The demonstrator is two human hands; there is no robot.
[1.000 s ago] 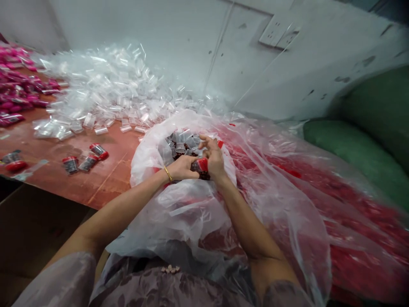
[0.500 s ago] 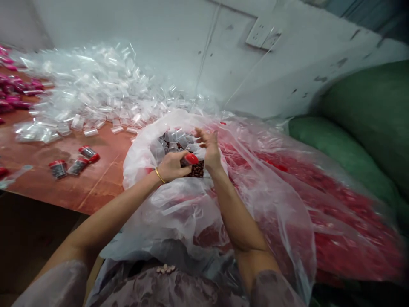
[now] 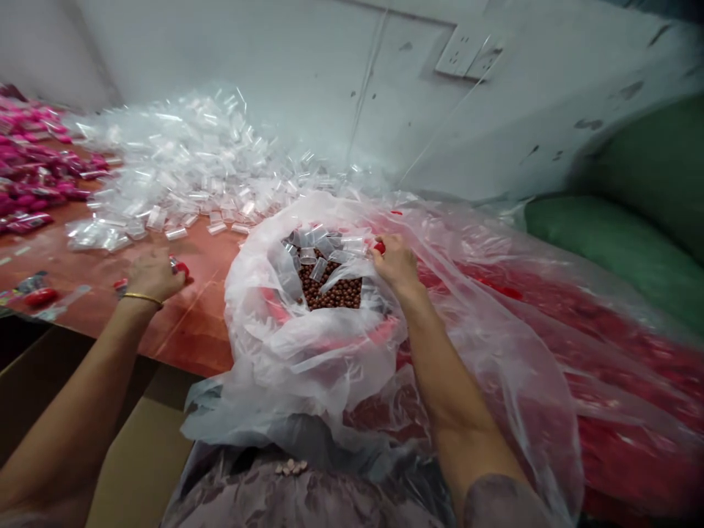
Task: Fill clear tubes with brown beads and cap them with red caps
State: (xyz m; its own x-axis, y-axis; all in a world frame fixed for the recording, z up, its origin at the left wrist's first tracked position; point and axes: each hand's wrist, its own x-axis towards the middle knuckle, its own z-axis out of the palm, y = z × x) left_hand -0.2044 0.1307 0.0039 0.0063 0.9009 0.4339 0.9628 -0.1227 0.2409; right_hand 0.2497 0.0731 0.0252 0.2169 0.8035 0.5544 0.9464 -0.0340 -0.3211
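My left hand (image 3: 149,277) is over the left part of the table, back upwards, its fingers mostly hidden. Around it, parts of small jars with red caps (image 3: 182,271) show; whether it grips one I cannot tell. My right hand (image 3: 397,262) is closed, pinching a small red cap (image 3: 379,248) above the right rim of a basin lined with a white plastic bag (image 3: 247,293). In this basin lie brown beads (image 3: 333,293) and several clear empty tubes (image 3: 317,269).
A heap of clear tubes (image 3: 187,161) spreads along the wall. Pink wrapped pieces (image 3: 38,176) are piled at far left on the reddish table (image 3: 206,323). At right lies a large clear bag of red pieces (image 3: 621,396), beside green sacks (image 3: 599,242). A carton (image 3: 143,447) stands below.
My left hand has moved from above the basin with a red-capped jar to the jars at left on the table. My right hand has moved right and closed on a red cap.
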